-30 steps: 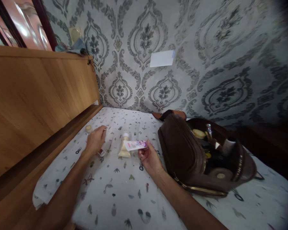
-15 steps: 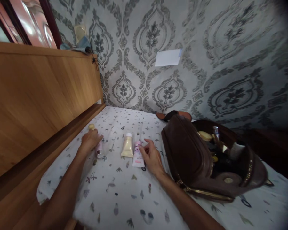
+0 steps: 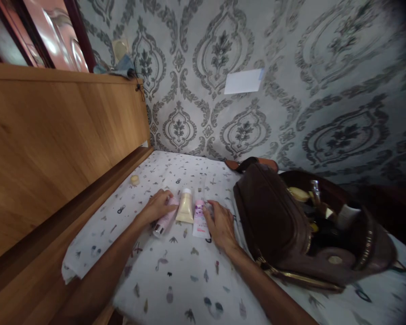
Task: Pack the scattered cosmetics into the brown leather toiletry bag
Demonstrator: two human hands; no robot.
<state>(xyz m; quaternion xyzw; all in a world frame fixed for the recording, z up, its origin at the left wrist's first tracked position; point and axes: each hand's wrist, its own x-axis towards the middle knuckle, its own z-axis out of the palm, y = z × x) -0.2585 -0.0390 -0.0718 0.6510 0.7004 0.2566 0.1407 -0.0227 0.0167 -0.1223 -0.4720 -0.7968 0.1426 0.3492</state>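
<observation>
My left hand (image 3: 158,206) is closed around a pink tube with a silver cap (image 3: 165,222), which lies slanted on the patterned sheet with its cap toward me. Just right of it is a cream-coloured tube with a white cap (image 3: 185,206), its cap pointing at the wall. Beside that lies a white and pink tube (image 3: 200,222). My right hand (image 3: 220,223) rests along this tube's right side, thumb at its edge and the fingers stretched out. A small round yellow jar (image 3: 134,180) sits apart at the far left of the sheet.
A dark brown bag (image 3: 270,212) stands unzipped at the right, with several cosmetics inside and its strap (image 3: 253,163) toward the wall. Along the left runs a wooden panel (image 3: 67,131). Patterned wallpaper (image 3: 208,108) with a white paper (image 3: 244,81) closes off the back.
My left hand has moved right, away from the yellow jar, bringing the silver-capped pink tube beside the cream tube. My right hand stays by the white and pink tube. The view shifts slightly.
</observation>
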